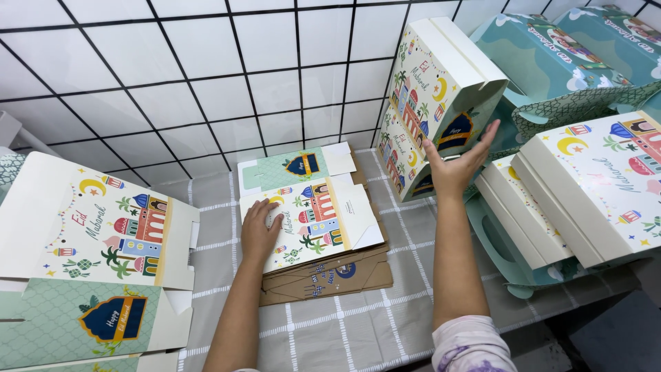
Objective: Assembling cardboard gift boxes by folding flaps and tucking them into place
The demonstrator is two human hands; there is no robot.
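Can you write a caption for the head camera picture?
Left hand on flat box stack, right hand against folded box.

I face a wall [206, 76] of white square tiles set in dark grout lines, which fills the upper left of my view and runs back behind everything in front of me. The tiles take an even, soft light with no hard shadows. Below it my table is spread with a grey cloth [358, 324] crossed by thin white lines in a check pattern; the cloth lies a little creased near its front edge. At the far left a pale bar [17, 134] slants against the wall. At the lower right, past the cloth's edge, I see a dark grey floor [606, 337].
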